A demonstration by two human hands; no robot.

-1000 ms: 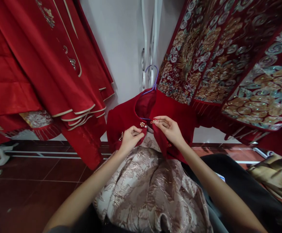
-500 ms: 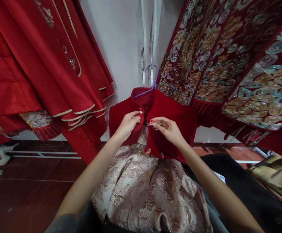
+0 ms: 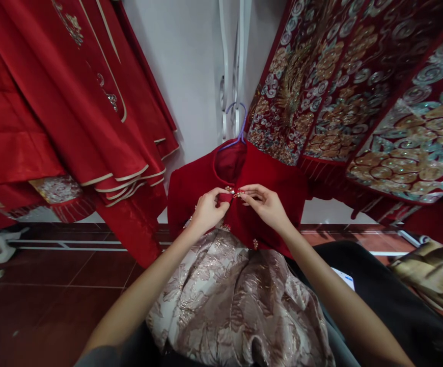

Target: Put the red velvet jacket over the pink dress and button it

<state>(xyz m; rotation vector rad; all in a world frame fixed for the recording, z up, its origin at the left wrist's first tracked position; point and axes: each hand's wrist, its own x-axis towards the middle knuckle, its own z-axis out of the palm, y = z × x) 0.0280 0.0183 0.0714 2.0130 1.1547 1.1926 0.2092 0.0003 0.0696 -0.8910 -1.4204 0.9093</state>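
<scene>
A short red velvet jacket (image 3: 275,178) hangs on a purple hanger (image 3: 236,133) in front of me. My left hand (image 3: 206,213) pinches the left front edge by a small gold button (image 3: 228,189) at the collar. Its fingers are closed on the fabric. My right hand (image 3: 266,205) pinches the right front edge with a gold clasp at its fingertips, and the two edges meet at the neckline. Below the jacket a beige and gold brocade skirt (image 3: 237,300) spreads over my lap.
Red satin robes with cream trim (image 3: 72,117) hang at the left. Dark red garments with heavy gold and teal embroidery (image 3: 359,92) hang at the right. A white wall and white metal rail (image 3: 231,61) stand behind. Dark red tiled floor (image 3: 46,295) lies at the lower left.
The jacket's two front edges have come together at the collar. Both hands have moved inward until their fingertips nearly touch at the top button.
</scene>
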